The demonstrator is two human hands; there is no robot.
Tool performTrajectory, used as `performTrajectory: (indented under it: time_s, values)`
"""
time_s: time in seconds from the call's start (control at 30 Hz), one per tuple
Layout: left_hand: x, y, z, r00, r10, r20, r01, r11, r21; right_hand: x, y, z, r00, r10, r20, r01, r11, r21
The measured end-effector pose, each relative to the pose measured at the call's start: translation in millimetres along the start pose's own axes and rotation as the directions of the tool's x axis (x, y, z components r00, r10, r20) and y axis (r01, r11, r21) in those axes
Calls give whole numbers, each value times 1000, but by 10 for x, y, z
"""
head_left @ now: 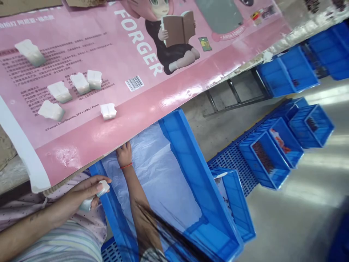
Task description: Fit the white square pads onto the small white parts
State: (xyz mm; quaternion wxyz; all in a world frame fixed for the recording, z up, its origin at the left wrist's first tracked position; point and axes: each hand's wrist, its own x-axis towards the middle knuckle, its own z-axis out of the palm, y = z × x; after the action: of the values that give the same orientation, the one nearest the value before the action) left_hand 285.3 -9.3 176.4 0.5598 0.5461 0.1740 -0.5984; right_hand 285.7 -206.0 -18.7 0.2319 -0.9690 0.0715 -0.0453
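My left hand (91,191), in front of my lap, is closed around small white plastic pieces. One white piece (103,188) shows between thumb and fingers, and another pale piece (86,204) sticks out below the palm. My right hand (124,154) reaches down into a large blue bin (188,153) lined with a thin translucent plastic sheet (152,174). Its fingers look curled close to the table edge; what they hold, if anything, is hidden. Several similar white notched pieces, among them a white block (108,111) near the edge, lie on the pink printed sheet (89,140).
Cardboard (84,3) lies along the table's far side. Smaller blue crates (264,160) with parts inside stand on blue slatted pallets (231,163) to the right. A metal frame (237,98) is beneath the table. Dark strands of hair (163,225) hang across the lower view.
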Motion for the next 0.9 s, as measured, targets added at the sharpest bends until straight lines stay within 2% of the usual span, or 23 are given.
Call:
performTrajectory:
  time_s: [0.2,0.5,0.67,0.9]
  values:
    - [7,18,11,999,-25,-22,24,999,-37,-14,129,3,998,-49,45,51,997,-49]
    - [-4,37,13,1000,-14,-24,14,999,-33,2,351,-39,994,-107,30,108,994,-32]
    - [20,47,15,999,10,-48,-11,1000,-22,14,391,-19,992,-127,25,128,992,-8]
    - [53,42,-50,999,-11,-49,10,999,-30,-22,417,15,994,-105,21,105,994,5]
